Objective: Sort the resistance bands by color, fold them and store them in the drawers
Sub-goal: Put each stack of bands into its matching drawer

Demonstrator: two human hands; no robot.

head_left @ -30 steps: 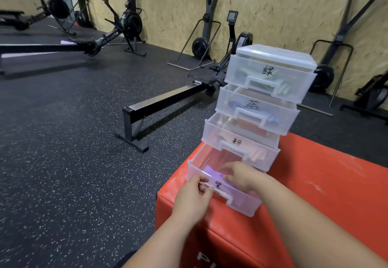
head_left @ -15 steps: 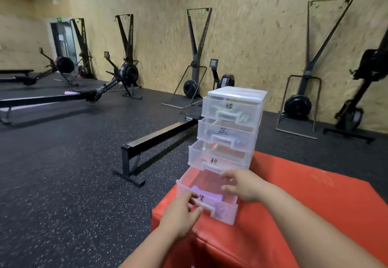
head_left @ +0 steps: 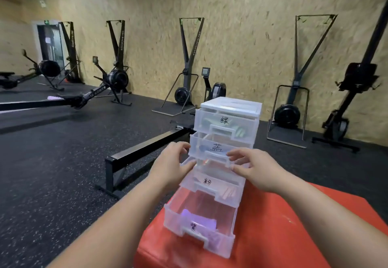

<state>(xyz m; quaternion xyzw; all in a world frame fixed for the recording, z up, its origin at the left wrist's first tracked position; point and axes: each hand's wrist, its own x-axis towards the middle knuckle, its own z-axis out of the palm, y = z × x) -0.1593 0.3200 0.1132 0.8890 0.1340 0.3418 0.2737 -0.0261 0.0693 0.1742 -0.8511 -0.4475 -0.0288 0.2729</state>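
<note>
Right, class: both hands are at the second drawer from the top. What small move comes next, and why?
Probably push the second drawer in: it juts slightly out, and the left hand and right hand flank its front, holding no band. The third drawer and bottom drawer stand further open and can follow.

Red padded box (head_left: 294, 225) near right, on black speckled floor (head_left: 52, 173). A rowing machine's black rail (head_left: 147, 146) runs left of it, with another rower (head_left: 117, 77) far left. Ski machines (head_left: 182, 96) stand upright along the chipboard wall (head_left: 241, 26). There's a doorway (head_left: 51, 45) at far left.
</note>
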